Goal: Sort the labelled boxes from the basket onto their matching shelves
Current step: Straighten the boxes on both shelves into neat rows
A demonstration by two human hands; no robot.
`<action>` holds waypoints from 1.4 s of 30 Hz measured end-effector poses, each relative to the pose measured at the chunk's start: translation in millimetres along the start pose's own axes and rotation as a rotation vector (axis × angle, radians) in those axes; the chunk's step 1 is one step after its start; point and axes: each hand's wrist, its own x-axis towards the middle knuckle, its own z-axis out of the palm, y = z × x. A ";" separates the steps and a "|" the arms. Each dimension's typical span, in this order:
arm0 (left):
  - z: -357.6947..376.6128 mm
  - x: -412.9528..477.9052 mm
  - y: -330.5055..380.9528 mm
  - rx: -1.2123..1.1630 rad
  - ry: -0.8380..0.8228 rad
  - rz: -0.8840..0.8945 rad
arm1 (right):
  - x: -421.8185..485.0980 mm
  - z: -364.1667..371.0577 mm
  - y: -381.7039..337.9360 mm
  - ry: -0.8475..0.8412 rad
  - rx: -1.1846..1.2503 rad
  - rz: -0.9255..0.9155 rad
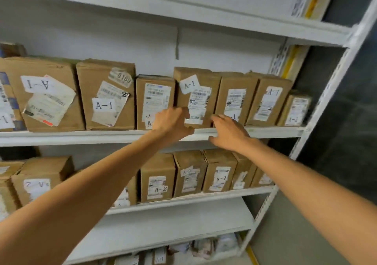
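Standing upright, A-1 box (196,98), label outward, left hand (171,123), right hand (229,133) touching

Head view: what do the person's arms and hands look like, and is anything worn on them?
The left forearm and right forearm are bare; no sleeve shows in frame. The left hand and right hand wear no gloves, and no watch, ring or bracelet can be seen.

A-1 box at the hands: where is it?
Head view, centre: the A-1 box stands on the A-1 shelf among cartons, left hand and right hand at its lower corners.
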 end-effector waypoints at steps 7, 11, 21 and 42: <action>4.0 53.2 100.2 0.009 0.026 0.160 | -17.7 -34.6 95.2 0.090 0.007 0.171; 15.0 86.9 153.9 -0.004 0.063 0.222 | -19.0 -46.6 170.5 0.150 0.013 0.231; 66.3 187.1 258.8 0.173 0.166 0.385 | 42.6 -53.2 332.4 0.301 -0.012 0.084; 128.9 249.1 307.5 0.148 0.304 0.199 | 95.3 -30.0 421.2 0.297 0.034 -0.094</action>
